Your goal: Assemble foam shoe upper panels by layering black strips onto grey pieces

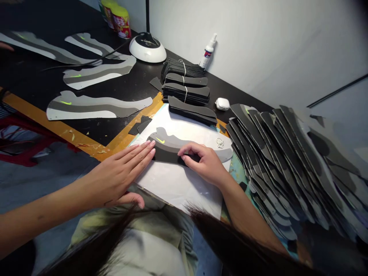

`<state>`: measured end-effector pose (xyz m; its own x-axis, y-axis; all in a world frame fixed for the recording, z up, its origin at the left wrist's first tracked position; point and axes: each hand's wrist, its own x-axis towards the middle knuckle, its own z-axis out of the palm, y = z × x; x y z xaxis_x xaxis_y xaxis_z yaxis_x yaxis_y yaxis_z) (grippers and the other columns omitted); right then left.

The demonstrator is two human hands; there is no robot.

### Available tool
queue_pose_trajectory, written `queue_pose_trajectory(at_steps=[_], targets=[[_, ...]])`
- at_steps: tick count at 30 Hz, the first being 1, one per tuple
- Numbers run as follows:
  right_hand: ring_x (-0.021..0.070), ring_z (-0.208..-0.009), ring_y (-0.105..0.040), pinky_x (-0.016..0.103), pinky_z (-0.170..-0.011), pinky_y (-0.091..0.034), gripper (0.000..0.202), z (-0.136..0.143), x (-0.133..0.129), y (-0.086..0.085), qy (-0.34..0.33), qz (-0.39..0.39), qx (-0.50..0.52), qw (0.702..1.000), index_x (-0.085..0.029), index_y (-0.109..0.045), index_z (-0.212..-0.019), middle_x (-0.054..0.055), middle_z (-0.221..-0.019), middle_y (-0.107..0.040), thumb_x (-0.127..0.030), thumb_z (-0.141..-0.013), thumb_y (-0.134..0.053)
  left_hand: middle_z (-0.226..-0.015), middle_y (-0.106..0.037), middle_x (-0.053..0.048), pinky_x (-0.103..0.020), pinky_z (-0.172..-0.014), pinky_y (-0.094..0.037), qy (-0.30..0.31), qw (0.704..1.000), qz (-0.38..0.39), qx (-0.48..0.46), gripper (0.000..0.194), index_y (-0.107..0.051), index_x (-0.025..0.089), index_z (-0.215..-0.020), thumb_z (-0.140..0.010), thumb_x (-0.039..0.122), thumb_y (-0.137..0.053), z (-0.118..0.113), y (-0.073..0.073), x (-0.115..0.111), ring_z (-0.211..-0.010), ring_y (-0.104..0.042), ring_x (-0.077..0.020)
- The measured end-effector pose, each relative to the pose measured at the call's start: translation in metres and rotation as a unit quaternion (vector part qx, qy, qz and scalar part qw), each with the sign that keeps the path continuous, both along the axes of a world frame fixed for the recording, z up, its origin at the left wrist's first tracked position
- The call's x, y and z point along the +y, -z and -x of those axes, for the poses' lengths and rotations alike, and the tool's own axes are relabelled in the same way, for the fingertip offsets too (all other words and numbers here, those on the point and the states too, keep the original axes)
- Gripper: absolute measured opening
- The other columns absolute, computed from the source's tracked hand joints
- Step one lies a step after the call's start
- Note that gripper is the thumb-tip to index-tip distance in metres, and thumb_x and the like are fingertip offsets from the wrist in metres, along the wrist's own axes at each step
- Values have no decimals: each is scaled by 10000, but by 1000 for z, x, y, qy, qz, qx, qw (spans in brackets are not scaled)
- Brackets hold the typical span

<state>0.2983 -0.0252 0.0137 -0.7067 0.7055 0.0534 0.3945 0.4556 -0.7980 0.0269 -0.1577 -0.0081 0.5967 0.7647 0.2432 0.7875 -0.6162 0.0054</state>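
Note:
A grey shoe-upper piece (172, 142) with a yellow-green swoosh lies on a white sheet (172, 184). Along its lower edge is a black strip (166, 156). My left hand (126, 168) lies flat, its fingertips on the left end of the piece and strip, fingers stretched out and thumb apart. Over the middle of the strip, my right hand (202, 161) is curled with thumb and index finger close together; whatever may be between them is too small to make out. A small coil of white bands (220, 143) rests on the right part of the piece.
Bundled black strips (186, 92) sit behind the sheet, beside a white case (222, 104). Many stacked uppers (276, 153) fill the right. More uppers (94, 105) lie at left. Farther back are a lamp base (147, 48), a spray bottle (208, 51) and canisters (120, 21). Another person's fingertips (5, 46) show far left.

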Motion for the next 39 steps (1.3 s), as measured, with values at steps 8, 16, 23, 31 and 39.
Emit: queue_pose_trajectory(at_steps=[8, 16, 23, 31, 39], targets=[[146, -668, -551, 261, -675, -426, 133, 0, -2, -2, 35, 15, 11, 999, -234, -738, -987, -36, -715, -608, -236, -908, -631, -1725, -203, -277, -471, -1322, -233, 1, 1000, 16, -24, 1242, -50, 10, -1698, -905, 929, -314, -19, 11, 7, -1588, -316, -402], [160, -739, -593, 266, -721, -440, 118, 1, -3, 1, 52, -18, 23, 998, -230, -734, -961, -8, -808, -671, -224, -920, -623, -1730, -177, -289, -459, -1329, -179, -16, 1000, 7, 5, 1241, -75, -23, -1687, -917, 928, -277, -19, 14, 4, -1610, -260, -397], [170, -770, -611, 276, -768, -457, 153, 2, -3, 1, 41, -32, 6, 999, -230, -740, -966, -4, -792, -665, -184, -910, -606, -1736, -180, -269, -461, -1328, -195, -21, 1000, 10, 4, 1205, -57, -2, -1695, -937, 907, -282, -20, 14, 5, -1616, -250, -387], [157, -716, -575, 268, -720, -432, 148, 4, -2, 6, 41, -46, 35, 997, -212, -730, -941, -18, -738, -625, -161, -887, -602, -1729, -175, -286, -473, -1331, -184, -23, 1000, 15, 14, 1269, -104, -41, -1681, -900, 946, -265, -24, 7, 3, -1616, -243, -398], [152, -714, -566, 278, -730, -427, 154, 5, -2, 8, 31, -52, 51, 997, -210, -725, -928, -20, -742, -626, -142, -887, -593, -1723, -211, -281, -419, -1344, -128, -12, 1000, 16, -13, 1248, -237, -64, -1651, -908, 938, -218, -47, 3, 16, -1626, -233, -357]])
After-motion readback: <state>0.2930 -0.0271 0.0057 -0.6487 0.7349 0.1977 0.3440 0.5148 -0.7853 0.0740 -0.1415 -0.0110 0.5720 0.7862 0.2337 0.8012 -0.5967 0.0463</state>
